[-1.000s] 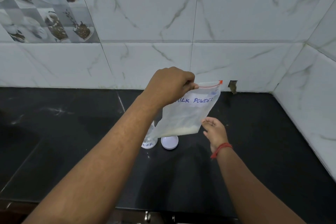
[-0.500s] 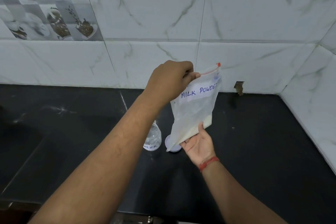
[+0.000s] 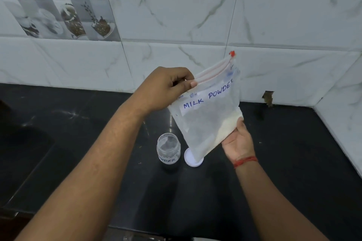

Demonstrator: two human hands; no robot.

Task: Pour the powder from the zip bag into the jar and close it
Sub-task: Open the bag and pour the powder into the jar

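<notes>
Here the person holds a clear zip bag [image 3: 207, 115] labelled "MILK POWDER" in the air above a black countertop [image 3: 293, 162], tilted so that its sealed red-striped top runs up and away toward the tiled wall [image 3: 176, 15]. The left hand [image 3: 166, 89] has its fingers curled round the near end of the zipper strip, thumb and fingertips pinching the plastic there. The right hand [image 3: 238, 143] is turned palm up with its fingers spread loosely, cradling the lower right corner of the bag, where the pale powder [image 3: 225, 129] has gathered along the bottom edge. A red thread band [image 3: 245, 161] circles that wrist.

Below the bag, a small clear jar [image 3: 168, 147] stands upright on the countertop with its mouth uncovered and a handwritten label on its side. Just beside the jar, on its right, a round white lid [image 3: 191, 159] lies flat on the counter, partly hidden behind the bag's lowest corner. Beyond the bag, a small notch [image 3: 268, 97] breaks the wall's bottom edge where it meets the counter.
</notes>
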